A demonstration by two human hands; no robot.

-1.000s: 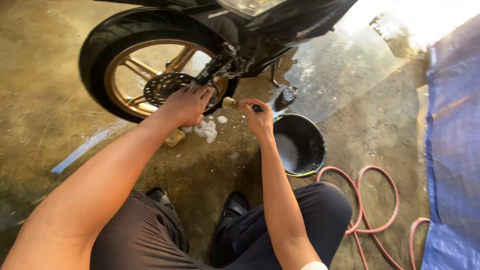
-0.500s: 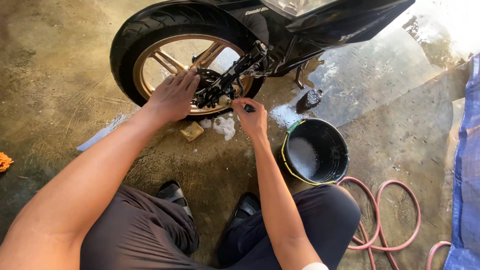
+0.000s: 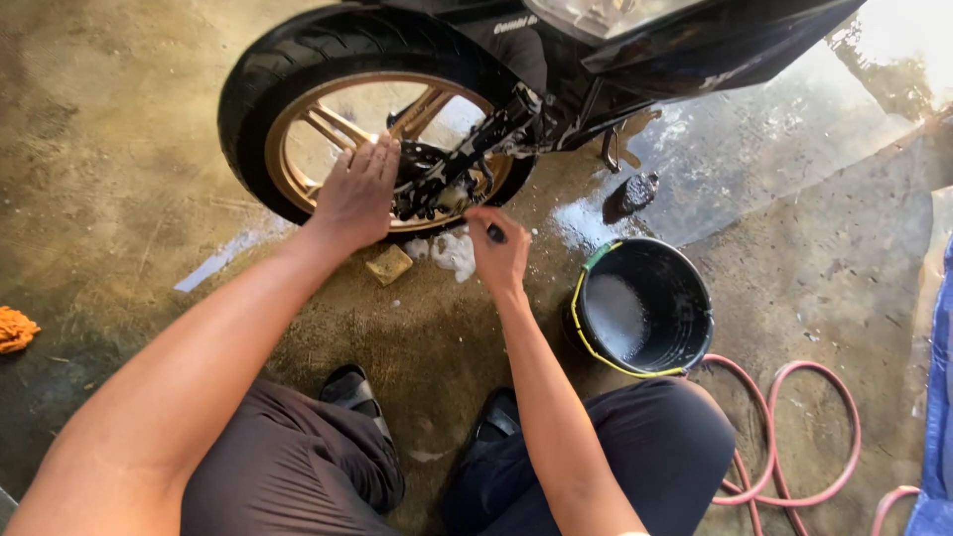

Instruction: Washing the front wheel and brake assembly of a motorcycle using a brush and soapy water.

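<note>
Gold rim (image 3: 298, 149) inside a black tyre (image 3: 298, 50); black bucket (image 3: 685, 298) with a yellow-green edge; pink hose (image 3: 794, 437); yellow sponge (image 3: 388, 264); orange rag (image 3: 15, 328); white foam (image 3: 452, 250); mottled brown floor (image 3: 99, 149).

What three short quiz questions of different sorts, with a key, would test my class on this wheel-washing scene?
1. True or false: the left hand rests on the gold wheel.
2. What does the right hand grip? A) a small dark-handled tool B) the hose C) the bucket's rim
3. Fill in: the black bucket stands between the person's right knee and the pink ____.

Key:
1. True; its fingers lie across the rim and spokes.
2. A; only the tool's dark end shows above the fist.
3. Hose, coiled on the wet floor beside the bucket.
</note>
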